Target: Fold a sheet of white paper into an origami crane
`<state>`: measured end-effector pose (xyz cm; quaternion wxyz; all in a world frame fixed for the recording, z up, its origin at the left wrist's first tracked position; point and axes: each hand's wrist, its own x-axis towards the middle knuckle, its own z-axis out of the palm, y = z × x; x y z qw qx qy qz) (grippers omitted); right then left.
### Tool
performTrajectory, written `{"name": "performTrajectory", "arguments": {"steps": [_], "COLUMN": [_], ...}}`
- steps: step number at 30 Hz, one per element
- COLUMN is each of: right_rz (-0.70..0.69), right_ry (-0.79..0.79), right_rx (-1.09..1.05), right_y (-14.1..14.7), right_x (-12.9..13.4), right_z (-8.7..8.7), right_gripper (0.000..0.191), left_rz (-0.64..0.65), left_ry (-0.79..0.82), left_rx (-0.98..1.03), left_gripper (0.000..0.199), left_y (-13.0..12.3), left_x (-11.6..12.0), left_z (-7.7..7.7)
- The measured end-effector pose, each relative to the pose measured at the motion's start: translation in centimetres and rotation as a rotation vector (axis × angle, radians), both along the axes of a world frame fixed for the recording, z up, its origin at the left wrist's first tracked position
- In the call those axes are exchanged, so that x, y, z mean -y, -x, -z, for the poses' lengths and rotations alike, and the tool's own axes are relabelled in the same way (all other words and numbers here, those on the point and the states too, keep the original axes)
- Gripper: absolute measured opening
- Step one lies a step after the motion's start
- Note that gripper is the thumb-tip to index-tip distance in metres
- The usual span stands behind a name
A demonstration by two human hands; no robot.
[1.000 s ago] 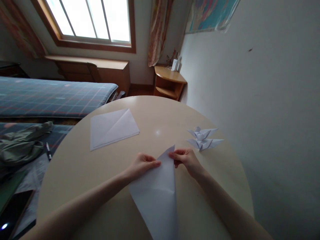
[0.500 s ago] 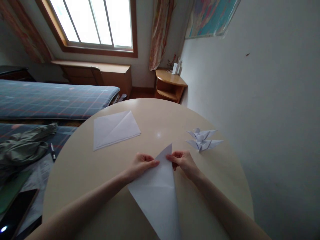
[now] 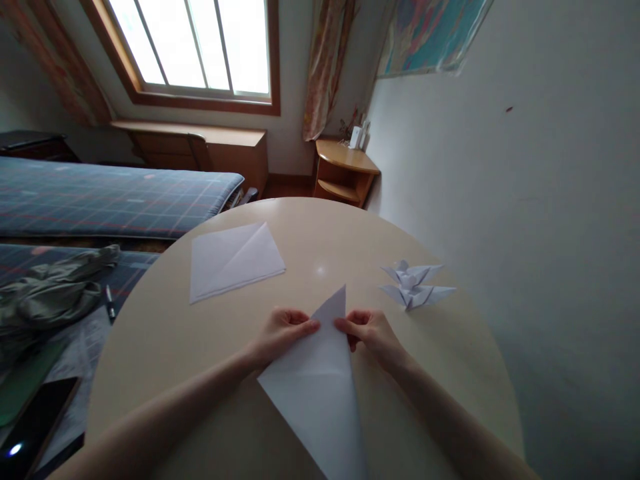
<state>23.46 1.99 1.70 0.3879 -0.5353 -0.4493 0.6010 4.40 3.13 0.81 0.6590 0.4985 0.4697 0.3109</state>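
Observation:
A folded white paper (image 3: 320, 393) with a pointed top lies between my hands, its lower end running off the bottom of the view. My left hand (image 3: 287, 333) pinches its left edge near the tip, thumb on top. On the opposite edge, my right hand (image 3: 367, 332) grips the paper between thumb and curled fingers. To the right stand two folded white paper cranes (image 3: 413, 290), close together. A small stack of white sheets (image 3: 235, 260), the top one with a diagonal crease or fold, rests at the left rear.
All this is on a round cream table (image 3: 320, 227). Left of it, a plaid mattress (image 3: 125, 200), crumpled cloth (image 3: 55, 287), a pen (image 3: 110, 303) and a dark phone (image 3: 43, 417) show. A wooden corner shelf (image 3: 347, 157) stands behind, beside the wall.
The right hand has slid slightly down along the paper's right edge. The view has shifted a little, so the surroundings appear farther right.

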Motion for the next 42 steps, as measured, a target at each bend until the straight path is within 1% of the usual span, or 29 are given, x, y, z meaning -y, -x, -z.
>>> {"name": "performTrajectory", "arguments": {"steps": [4, 6, 10, 12, 14, 17, 19, 24, 29, 31, 33, 35, 39, 42], "right_rz": [-0.043, -0.061, -0.026, -0.017, -0.053, -0.172, -0.212, -0.176, -0.109, -0.126, -0.179, -0.21, -0.174, -0.159], "right_ry": [0.084, 0.113, 0.07, 0.056, 0.072, 0.132, 0.144, 0.093, 0.071, 0.085, 0.11, 0.118, 0.1, 0.109], "right_rx": [-0.091, -0.093, 0.0, 0.003, -0.027, -0.06, -0.052, -0.01, 0.009, -0.025, -0.054, -0.044, 0.01, -0.016], "right_y": [0.1, 0.0, 0.1, 0.1, -0.1, -0.4, -0.7, -0.7, -0.1, 0.0, -0.1, -0.3, -0.3, -0.2], "right_x": [0.2, 0.2, 0.1, 0.1, 0.0, -0.2, -0.4, -0.4, -0.2, -0.1, -0.1, -0.1, 0.0, 0.0], "right_z": [0.0, 0.0, 0.1, 0.1, 0.1, -0.1, -0.1, 0.2, 0.4, 0.4, 0.3, 0.3, 0.5, 0.5], "right_gripper": [0.037, 0.037, 0.037, 0.037, 0.037, 0.036, 0.035, 0.033, 0.038, 0.038, 0.038, 0.037, 0.036, 0.037], "left_rz": [-0.03, -0.049, -0.081, -0.08, -0.082, -0.106, -0.125, -0.137, -0.155, -0.187, -0.224, -0.244, -0.254, -0.262], "left_ry": [-0.008, -0.008, -0.039, -0.05, -0.053, -0.079, -0.099, -0.06, -0.036, -0.032, -0.02, -0.006, 0.009, -0.001], "left_rx": [0.008, 0.018, 0.021, 0.019, 0.016, -0.01, -0.022, 0.018, 0.038, 0.052, 0.074, 0.098, 0.118, 0.098], "left_gripper": [0.035, 0.035, 0.033, 0.032, 0.032, 0.033, 0.033, 0.034, 0.035, 0.035, 0.035, 0.035, 0.034, 0.034], "left_y": [-0.1, 0.0, 0.0, 0.1, 0.1, 0.3, 0.4, 0.5, 0.5, 0.5, 0.5, 0.4, 0.3, 0.4], "left_x": [0.2, 0.3, 0.4, 0.4, 0.3, 0.2, 0.0, -0.1, -0.3, -0.4, -0.5, -0.5, -0.6, -0.7], "left_z": [-0.2, -0.2, 0.1, 0.1, 0.1, -0.1, -0.2, -0.4, -0.3, -0.2, -0.1, 0.0, -0.1, -0.3]}}
